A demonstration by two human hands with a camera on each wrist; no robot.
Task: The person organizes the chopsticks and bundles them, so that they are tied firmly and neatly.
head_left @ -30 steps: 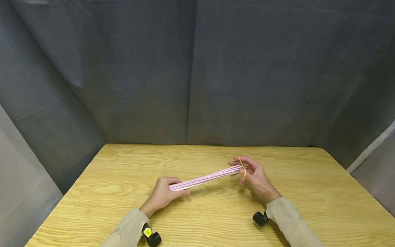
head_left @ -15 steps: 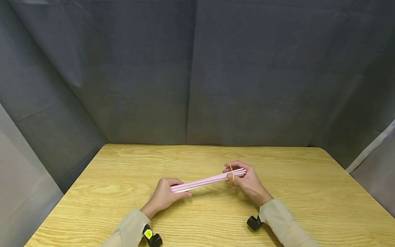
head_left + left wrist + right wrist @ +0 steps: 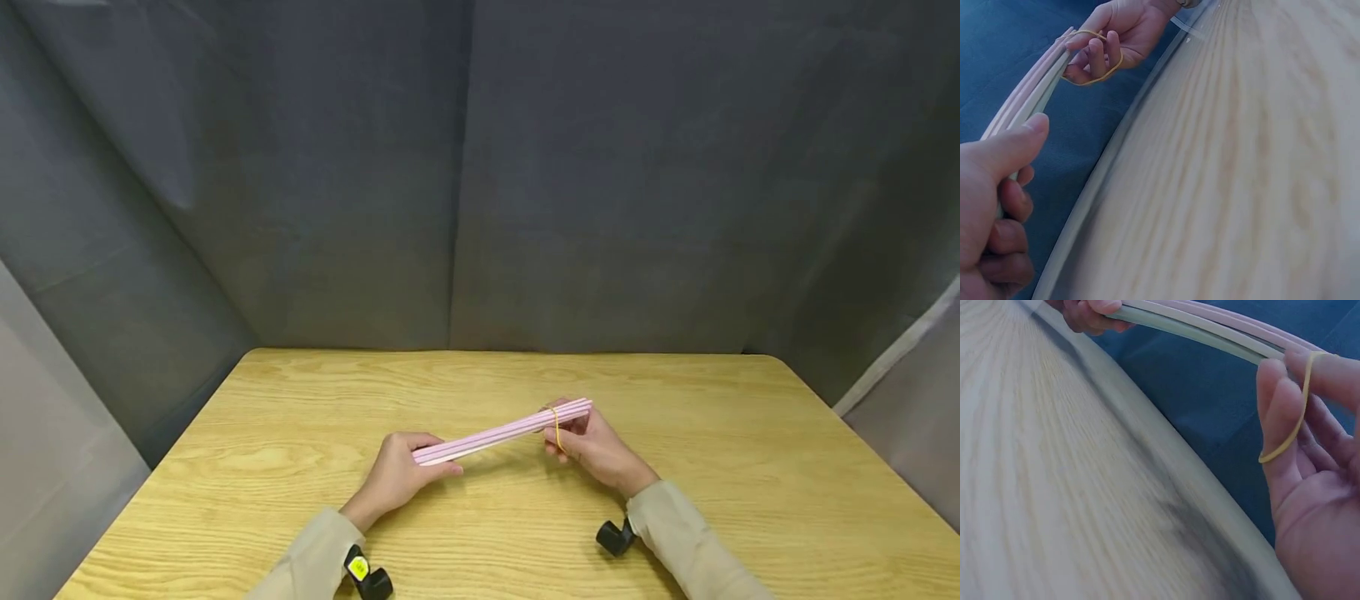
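I log the left hand (image 3: 397, 473) gripping the pink sticks (image 3: 501, 432); the right hand (image 3: 592, 446), fingers curled, stretches a yellow rubber band (image 3: 556, 429) round their far end above the table (image 3: 750, 467).

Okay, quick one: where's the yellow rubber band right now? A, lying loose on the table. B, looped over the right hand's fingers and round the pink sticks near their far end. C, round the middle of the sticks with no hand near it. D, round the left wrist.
B: the rubber band circles the pink sticks near their far end and loops over the right hand's fingers, while the left hand grips the near end.
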